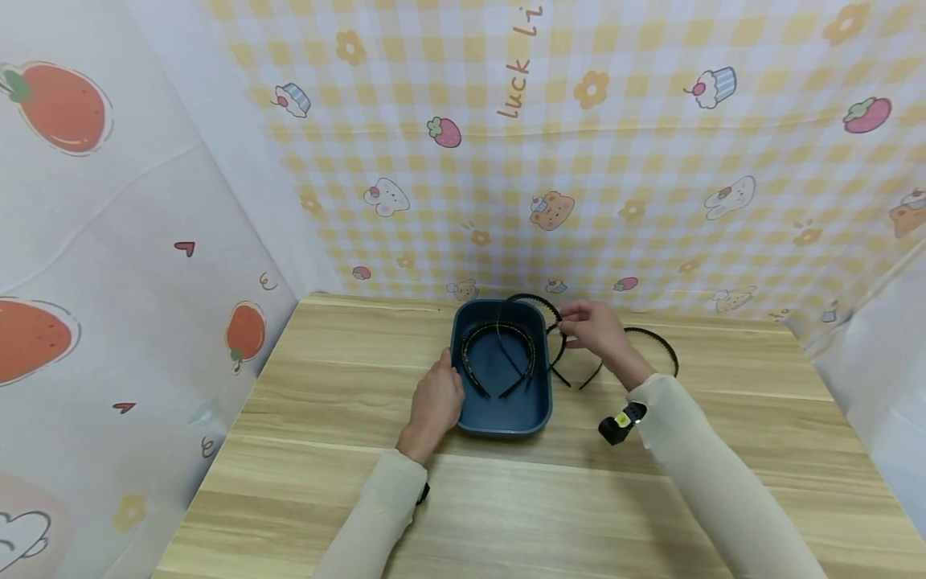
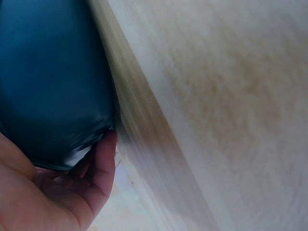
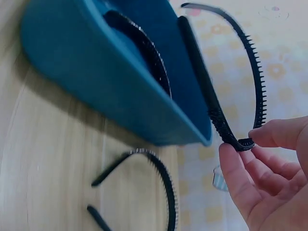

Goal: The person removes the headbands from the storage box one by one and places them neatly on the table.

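A dark blue rectangular bin [image 1: 501, 422] stands on the table with dark headbands [image 1: 469, 371] lying inside it. My left hand [image 1: 438, 396] grips the bin's left side; in the left wrist view its curled fingers [image 2: 105, 161] meet the bin wall [image 2: 53, 72]. Over the bin's right rim, my right hand [image 1: 595, 330] pinches a black toothed headband [image 3: 260, 82] at its curved middle between thumb and fingers. The band's two ends point over the bin in the head view. More black headband [image 1: 664, 344] lies on the table to the right, partly hidden by the right hand and wrist.
The wooden table [image 1: 333, 402] meets a yellow checked cloth [image 1: 434, 201] behind the bin. A white printed cloth [image 1: 145, 241] hangs at the left. A small black camera [image 1: 615, 429] is strapped at the right wrist.
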`<act>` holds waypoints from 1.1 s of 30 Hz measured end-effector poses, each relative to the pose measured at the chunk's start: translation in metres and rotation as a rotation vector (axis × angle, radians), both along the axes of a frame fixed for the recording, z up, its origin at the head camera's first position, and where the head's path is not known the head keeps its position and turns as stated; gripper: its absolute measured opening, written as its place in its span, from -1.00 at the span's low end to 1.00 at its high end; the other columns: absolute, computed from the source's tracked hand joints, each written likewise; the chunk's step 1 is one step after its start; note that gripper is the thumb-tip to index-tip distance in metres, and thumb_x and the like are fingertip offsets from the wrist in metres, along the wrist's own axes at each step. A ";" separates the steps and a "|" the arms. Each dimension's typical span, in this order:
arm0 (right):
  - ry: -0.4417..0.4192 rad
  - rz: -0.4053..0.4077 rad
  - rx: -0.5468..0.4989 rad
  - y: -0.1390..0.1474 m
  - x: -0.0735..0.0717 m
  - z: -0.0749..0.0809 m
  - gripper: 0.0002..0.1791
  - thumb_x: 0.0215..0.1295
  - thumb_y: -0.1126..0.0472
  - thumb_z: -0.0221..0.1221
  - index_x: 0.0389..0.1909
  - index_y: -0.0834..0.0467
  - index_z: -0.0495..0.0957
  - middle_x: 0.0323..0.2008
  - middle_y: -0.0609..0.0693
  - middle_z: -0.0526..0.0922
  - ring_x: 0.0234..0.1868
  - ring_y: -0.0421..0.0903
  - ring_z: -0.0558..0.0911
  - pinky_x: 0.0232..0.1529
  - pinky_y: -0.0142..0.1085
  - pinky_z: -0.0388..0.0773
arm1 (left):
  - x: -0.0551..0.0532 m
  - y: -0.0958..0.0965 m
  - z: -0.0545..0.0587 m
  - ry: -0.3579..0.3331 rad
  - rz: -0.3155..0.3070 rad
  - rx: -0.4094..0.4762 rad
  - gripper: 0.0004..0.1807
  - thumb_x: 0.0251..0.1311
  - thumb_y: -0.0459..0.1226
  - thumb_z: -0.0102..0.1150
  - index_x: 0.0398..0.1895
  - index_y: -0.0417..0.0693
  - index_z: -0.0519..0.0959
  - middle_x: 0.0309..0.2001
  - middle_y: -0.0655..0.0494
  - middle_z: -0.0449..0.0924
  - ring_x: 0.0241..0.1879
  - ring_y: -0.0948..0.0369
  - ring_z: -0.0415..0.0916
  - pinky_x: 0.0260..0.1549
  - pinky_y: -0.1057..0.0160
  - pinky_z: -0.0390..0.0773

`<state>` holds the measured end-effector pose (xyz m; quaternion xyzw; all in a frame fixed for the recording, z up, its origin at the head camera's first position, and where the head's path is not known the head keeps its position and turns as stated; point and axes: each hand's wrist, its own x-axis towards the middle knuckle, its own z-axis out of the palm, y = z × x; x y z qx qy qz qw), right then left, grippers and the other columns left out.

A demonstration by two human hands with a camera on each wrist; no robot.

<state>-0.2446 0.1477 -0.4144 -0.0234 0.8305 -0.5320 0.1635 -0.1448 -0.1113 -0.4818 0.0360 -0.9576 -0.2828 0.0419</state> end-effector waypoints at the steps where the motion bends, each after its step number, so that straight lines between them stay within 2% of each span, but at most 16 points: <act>1: 0.007 -0.004 0.010 0.002 0.000 0.000 -0.60 0.43 0.32 0.08 0.22 0.42 0.43 0.13 0.38 0.54 0.12 0.27 0.58 -0.01 -0.04 0.64 | 0.000 0.000 0.000 -0.001 0.000 0.001 -0.50 0.49 -0.32 -0.13 0.42 -0.37 0.28 0.02 -0.25 0.61 -0.38 -0.06 0.63 -0.42 0.01 0.61; 8: 0.056 -0.014 0.087 0.019 0.001 -0.004 -0.63 0.46 0.29 0.06 0.18 0.39 0.49 0.10 0.35 0.59 0.08 0.22 0.61 -0.11 -0.16 0.68 | 0.000 0.000 0.000 -0.003 0.000 0.007 -0.49 0.49 -0.32 -0.14 0.42 -0.36 0.27 0.04 -0.25 0.61 -0.42 -0.02 0.61 -0.47 0.05 0.59; 18: 0.033 -0.056 0.125 0.039 0.001 -0.006 -0.62 0.48 0.24 0.05 0.20 0.34 0.50 0.14 0.36 0.56 0.09 0.21 0.60 0.04 -0.01 0.61 | 0.001 0.000 0.000 -0.008 -0.002 0.011 -0.49 0.50 -0.32 -0.15 0.43 -0.37 0.26 0.09 -0.27 0.59 -0.35 -0.06 0.64 -0.40 0.03 0.62; 26: 0.023 -0.079 0.128 0.056 0.000 -0.006 -0.59 0.48 0.25 0.03 0.22 0.40 0.45 0.17 0.39 0.52 0.12 0.24 0.56 -0.01 -0.10 0.64 | 0.000 -0.001 -0.001 -0.001 -0.004 0.013 -0.49 0.50 -0.32 -0.15 0.43 -0.36 0.25 0.09 -0.26 0.59 -0.35 -0.06 0.64 -0.39 0.02 0.62; 33: 0.062 -0.102 0.152 0.068 0.000 -0.010 -0.61 0.45 0.25 0.06 0.17 0.41 0.48 0.10 0.36 0.56 0.06 0.17 0.60 -0.04 -0.13 0.65 | 0.000 -0.001 -0.001 0.003 -0.006 0.015 -0.49 0.50 -0.31 -0.15 0.43 -0.36 0.26 0.12 -0.27 0.58 -0.29 -0.08 0.65 -0.33 0.00 0.63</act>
